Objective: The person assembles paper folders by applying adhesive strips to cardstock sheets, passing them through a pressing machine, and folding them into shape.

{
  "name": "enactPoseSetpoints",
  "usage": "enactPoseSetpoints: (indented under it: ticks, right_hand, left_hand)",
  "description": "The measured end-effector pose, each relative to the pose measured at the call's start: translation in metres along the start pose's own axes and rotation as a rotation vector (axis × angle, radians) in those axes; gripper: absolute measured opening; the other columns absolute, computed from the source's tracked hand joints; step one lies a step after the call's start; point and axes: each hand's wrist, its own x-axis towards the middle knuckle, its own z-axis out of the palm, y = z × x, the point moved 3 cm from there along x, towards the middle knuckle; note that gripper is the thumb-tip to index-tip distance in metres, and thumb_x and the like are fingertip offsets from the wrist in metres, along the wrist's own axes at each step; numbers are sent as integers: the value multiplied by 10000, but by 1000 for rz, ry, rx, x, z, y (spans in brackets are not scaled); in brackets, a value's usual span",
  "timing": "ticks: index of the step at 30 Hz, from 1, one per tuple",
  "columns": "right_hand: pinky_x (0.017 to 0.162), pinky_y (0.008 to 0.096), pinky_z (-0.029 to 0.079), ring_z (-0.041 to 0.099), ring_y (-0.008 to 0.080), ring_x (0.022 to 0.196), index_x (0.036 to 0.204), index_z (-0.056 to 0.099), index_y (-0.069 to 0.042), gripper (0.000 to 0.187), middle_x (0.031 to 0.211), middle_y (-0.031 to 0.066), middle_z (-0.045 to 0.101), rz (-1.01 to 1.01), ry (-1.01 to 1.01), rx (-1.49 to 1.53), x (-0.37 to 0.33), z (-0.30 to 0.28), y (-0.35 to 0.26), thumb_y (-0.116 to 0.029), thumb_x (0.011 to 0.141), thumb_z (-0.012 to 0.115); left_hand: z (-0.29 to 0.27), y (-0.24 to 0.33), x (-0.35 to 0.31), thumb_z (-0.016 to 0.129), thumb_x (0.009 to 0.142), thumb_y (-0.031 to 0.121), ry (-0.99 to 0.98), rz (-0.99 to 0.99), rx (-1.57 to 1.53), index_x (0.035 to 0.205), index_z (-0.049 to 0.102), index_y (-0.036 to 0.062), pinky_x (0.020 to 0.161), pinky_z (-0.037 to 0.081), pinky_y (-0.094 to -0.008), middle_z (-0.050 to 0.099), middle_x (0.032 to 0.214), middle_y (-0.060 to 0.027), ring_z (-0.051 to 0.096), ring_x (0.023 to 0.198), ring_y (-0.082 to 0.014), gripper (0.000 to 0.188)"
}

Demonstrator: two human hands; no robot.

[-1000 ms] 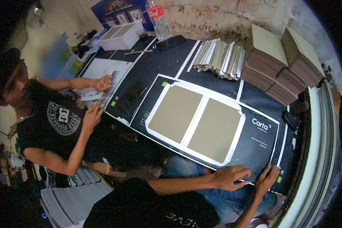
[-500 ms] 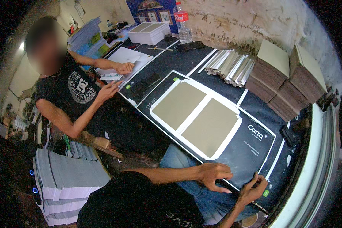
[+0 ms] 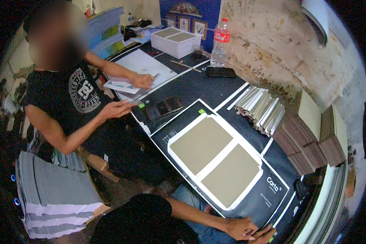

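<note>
My left hand (image 3: 240, 228) and my right hand (image 3: 263, 236) meet at the near right corner of a black printed sheet (image 3: 248, 207) on the table. The fingers of both are curled together; whatever they pinch is too small to make out. Beyond them on the sheet lies a white-edged cover (image 3: 218, 156) holding two grey-brown boards, a white strip between them. Across at the left, a co-worker's one hand (image 3: 143, 81) presses on white paper (image 3: 144, 63) with the fingers bent. That person's other hand (image 3: 122, 109) reaches out at the table edge.
A bundle of paper strips (image 3: 261, 110) and stacked grey boards (image 3: 301, 134) line the wall side. Farther back are a plastic bottle (image 3: 219, 49), a dark phone (image 3: 221, 72) and a pile of covers (image 3: 175, 44). Thick paper stacks (image 3: 57, 191) stand low at the left.
My left hand has moved over to my right hand, and its spread fingers have closed in. The view has tilted, so the table sits lower. The co-worker's hands stay at the paper.
</note>
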Motion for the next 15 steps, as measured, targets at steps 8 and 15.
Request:
enactPoseSetpoints:
  ticks: [8,15]
  right_hand:
    - [579,501,417,531,456,629,803,605,63,376,679,266,544,-197,193,-101,1,-12,-24,-245,1018,606]
    - [623,475,464,585,432,679,991,679,68,281,768,225,632,-248,103,-73,-5,-7,-15,-193,1029,581]
  left_hand:
    - [9,-24,-11,713,923,332,79,170,17,760,617,90,519,441,-406,603,642,-88,586,573,-267,307]
    - [14,-34,-15,707,923,326,38,166,32,748,613,93,503,411,-409,567,613,-72,550,548,-265,307]
